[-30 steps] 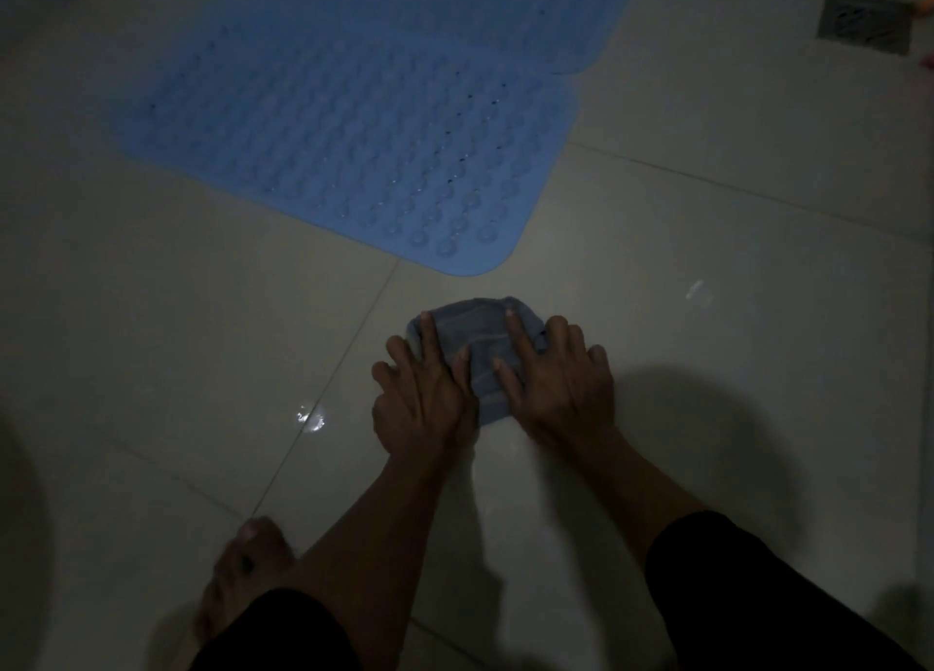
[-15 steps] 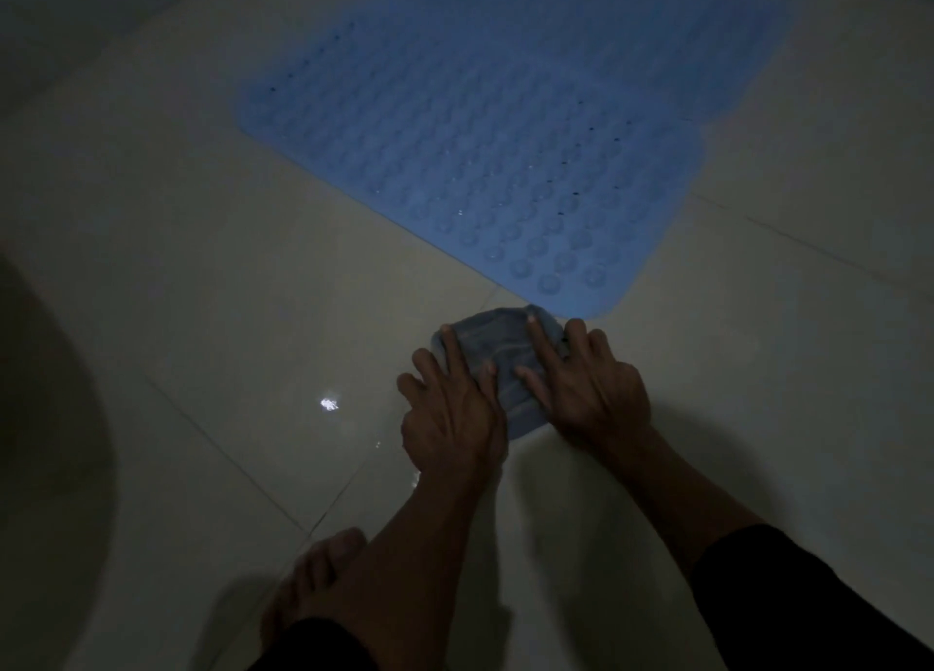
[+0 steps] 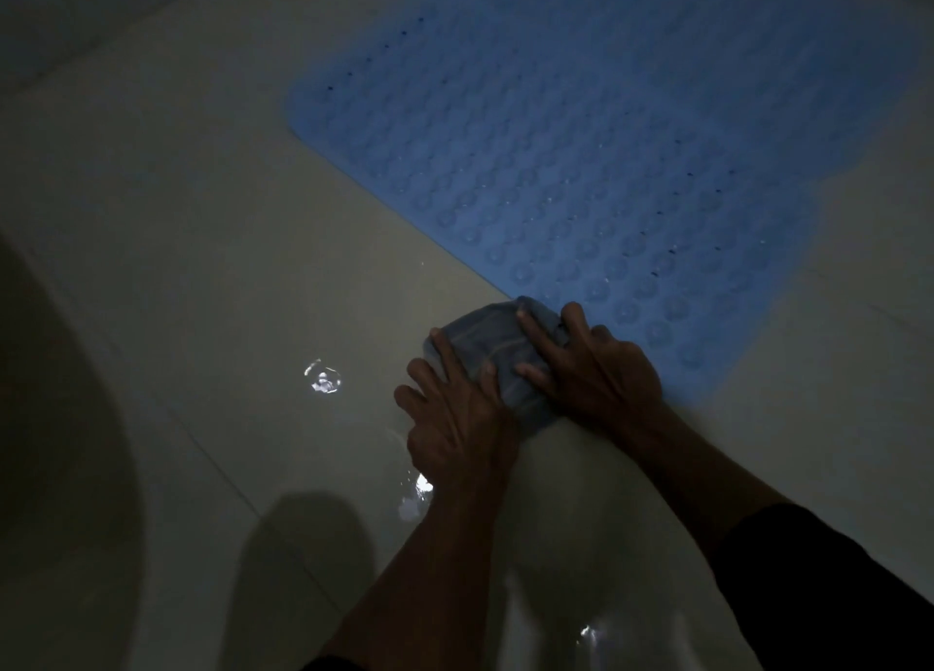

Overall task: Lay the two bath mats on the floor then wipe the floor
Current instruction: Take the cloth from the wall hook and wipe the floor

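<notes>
Compared with a second ago, the folded cloth [image 3: 498,362] is seen pushed forward across the floor [image 3: 212,245] until its far edge meets the near border of the blue bath mat [image 3: 581,154], where a gap was visible before. The wiping stage is judged to be under way, with the matting already laid flat; a second mat seems to be overlapped at the far right, though the join is dim. The cloth is pressed down by both hands. The left hand [image 3: 455,428] is laid flat with fingers spread, nothing gripped. The right hand [image 3: 591,372] is likewise extended, fingers straight on the cloth. Wet glints are noted on the tiles nearby.
</notes>
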Action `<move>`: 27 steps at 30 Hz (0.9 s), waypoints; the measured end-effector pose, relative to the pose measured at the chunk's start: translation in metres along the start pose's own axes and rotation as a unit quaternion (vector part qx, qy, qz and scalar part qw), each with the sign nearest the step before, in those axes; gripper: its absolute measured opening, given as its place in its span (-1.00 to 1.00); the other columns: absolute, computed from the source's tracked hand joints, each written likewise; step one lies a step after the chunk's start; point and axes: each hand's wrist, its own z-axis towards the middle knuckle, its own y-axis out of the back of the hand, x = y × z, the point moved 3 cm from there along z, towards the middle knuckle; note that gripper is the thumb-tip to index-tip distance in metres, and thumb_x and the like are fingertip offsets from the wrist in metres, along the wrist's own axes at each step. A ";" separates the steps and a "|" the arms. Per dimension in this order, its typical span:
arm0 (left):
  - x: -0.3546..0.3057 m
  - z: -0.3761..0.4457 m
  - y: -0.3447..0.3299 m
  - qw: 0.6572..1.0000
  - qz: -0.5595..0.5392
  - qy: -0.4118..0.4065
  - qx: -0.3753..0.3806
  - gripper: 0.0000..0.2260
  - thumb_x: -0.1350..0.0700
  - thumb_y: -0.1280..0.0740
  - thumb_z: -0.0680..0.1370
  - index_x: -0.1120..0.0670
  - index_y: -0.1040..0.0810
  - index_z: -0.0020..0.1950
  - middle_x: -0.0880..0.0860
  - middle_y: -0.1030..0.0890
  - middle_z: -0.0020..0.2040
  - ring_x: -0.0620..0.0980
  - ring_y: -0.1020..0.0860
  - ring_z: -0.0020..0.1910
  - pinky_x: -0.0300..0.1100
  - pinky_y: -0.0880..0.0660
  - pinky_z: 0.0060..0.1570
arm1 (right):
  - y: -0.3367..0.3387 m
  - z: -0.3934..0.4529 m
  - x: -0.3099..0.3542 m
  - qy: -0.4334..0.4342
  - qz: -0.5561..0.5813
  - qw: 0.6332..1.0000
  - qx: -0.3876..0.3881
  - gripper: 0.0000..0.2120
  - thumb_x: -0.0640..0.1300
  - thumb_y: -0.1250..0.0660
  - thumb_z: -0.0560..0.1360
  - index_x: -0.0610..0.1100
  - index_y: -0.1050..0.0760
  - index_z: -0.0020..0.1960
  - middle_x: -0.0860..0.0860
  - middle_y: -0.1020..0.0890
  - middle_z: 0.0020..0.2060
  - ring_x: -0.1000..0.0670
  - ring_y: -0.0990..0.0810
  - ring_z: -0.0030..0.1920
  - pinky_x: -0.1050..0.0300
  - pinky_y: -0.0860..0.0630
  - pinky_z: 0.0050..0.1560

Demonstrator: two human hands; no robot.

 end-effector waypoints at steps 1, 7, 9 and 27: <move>0.001 0.006 0.003 1.000 0.006 0.006 -0.006 -0.38 -0.26 -0.10 0.62 0.04 -0.16 0.59 0.16 -0.39 0.24 0.20 -0.44 0.12 -0.05 -0.44 -0.34 | 0.000 0.008 0.002 -0.005 0.015 1.000 0.022 -0.36 0.34 -0.02 0.52 0.02 -0.41 0.44 -0.17 -0.54 0.10 -0.09 -0.47 -0.48 0.22 -0.22 -0.53; 0.014 0.049 0.019 0.999 0.000 0.038 0.020 -0.38 -0.25 -0.11 0.60 -0.02 -0.13 0.60 0.12 -0.36 0.24 0.16 -0.37 0.13 -0.07 -0.32 -0.36 | 0.004 0.052 0.019 -0.005 0.014 0.997 0.080 -0.36 0.34 0.01 0.53 0.05 -0.35 0.48 -0.15 -0.45 0.16 -0.05 -0.44 -0.48 0.24 -0.16 -0.53; 0.020 0.061 0.024 0.998 -0.011 0.055 0.019 -0.38 -0.24 -0.13 0.59 -0.01 -0.16 0.59 0.13 -0.37 0.23 0.17 -0.37 0.09 -0.06 -0.36 -0.36 | 0.007 0.070 0.028 -0.002 -0.003 0.997 0.081 -0.37 0.33 0.02 0.53 0.06 -0.33 0.49 -0.15 -0.41 0.15 -0.09 -0.46 -0.47 0.21 -0.23 -0.55; 0.048 0.152 0.063 0.991 -0.052 0.114 0.035 -0.37 -0.26 -0.12 0.60 -0.08 -0.06 0.60 0.11 -0.30 0.33 0.16 -0.32 0.19 0.03 -0.47 -0.14 | 0.023 0.188 0.070 0.012 -0.023 0.976 0.215 -0.35 0.38 0.06 0.55 0.25 0.18 0.56 -0.13 -0.20 0.38 -0.16 -0.57 -0.10 0.03 -0.45 -0.19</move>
